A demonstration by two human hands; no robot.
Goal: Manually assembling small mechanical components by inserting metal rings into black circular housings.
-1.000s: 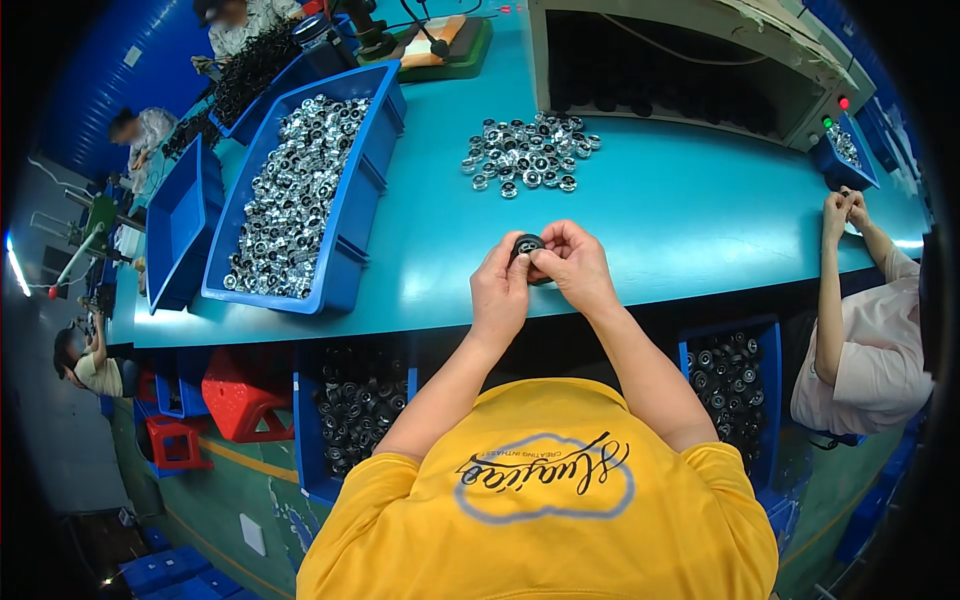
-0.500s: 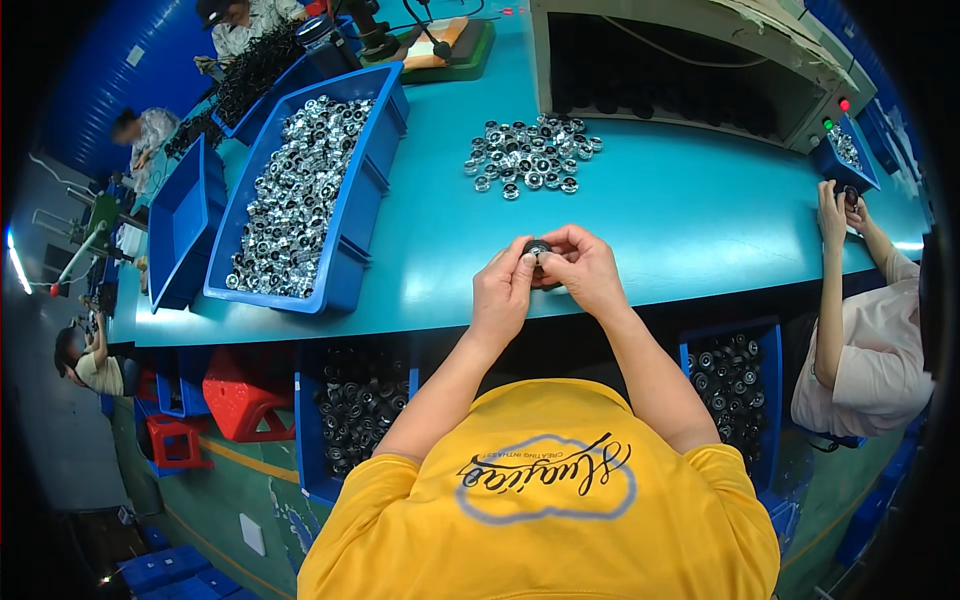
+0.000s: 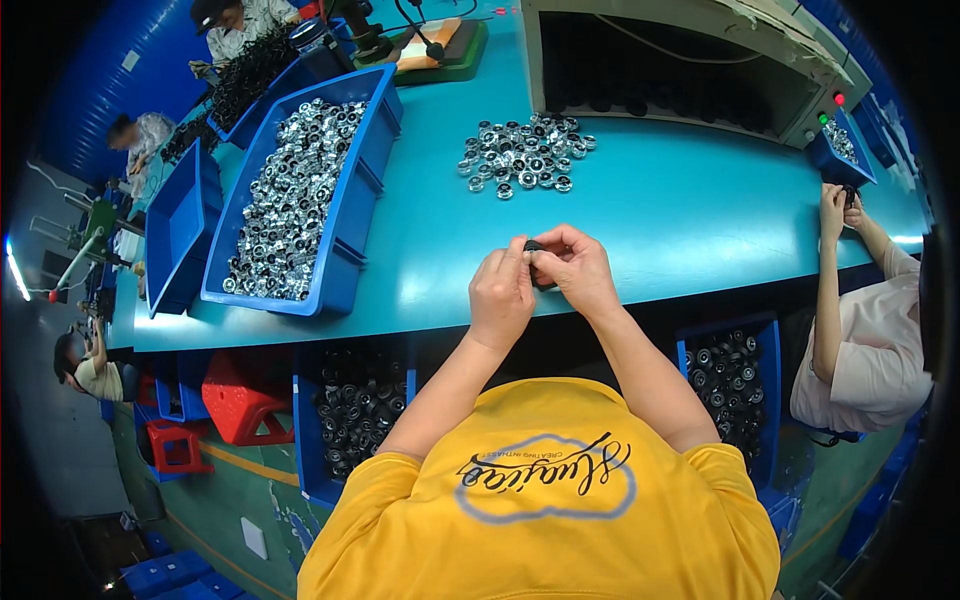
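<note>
Between the fingertips of both hands is a small black wheel-like part [image 3: 535, 246], held over the near edge of the teal table. My left hand [image 3: 502, 292] pinches its left side with thumb and fingers. From the right, my right hand [image 3: 580, 268] grips it, thumb across the front. The fingers cover much of the part. Beyond my hands lies a loose pile of clear, round wheel pieces with black centres [image 3: 527, 155]. To the left stands a long blue bin [image 3: 345, 255] heaped with similar clear pieces.
An emptier blue bin [image 3: 180, 235] leans at the left. A grey machine housing [image 3: 690, 30] with a dark opening stands at the back. Blue crates of black wheels [image 3: 358, 410] sit below the table edge. At right, a co-worker [image 3: 865, 330] handles a dark part.
The black part has turned in my fingers and now shows more of its side. My left hand has rolled slightly, its back more exposed. Both hands stay at the table's near edge.
</note>
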